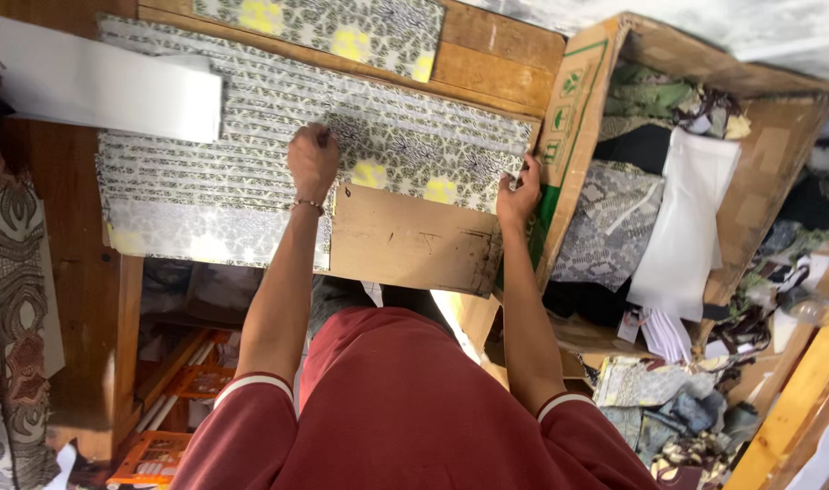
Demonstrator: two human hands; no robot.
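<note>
Head-camera view down at a person in a maroon shirt working at a wooden table [496, 54]. The left hand [312, 159], curled into a loose fist, presses its fingers onto a grey patterned fabric piece with yellow spots [405, 159] lying on a stack of similar fabric [206, 195]. The right hand [520, 195] pinches that piece's right edge. A brown cardboard sheet [414, 238] lies just below, between the hands. A white paper sheet [97, 86] rests upper left. An open cardboard box of fabric scraps [582, 100] stands to the right
</note>
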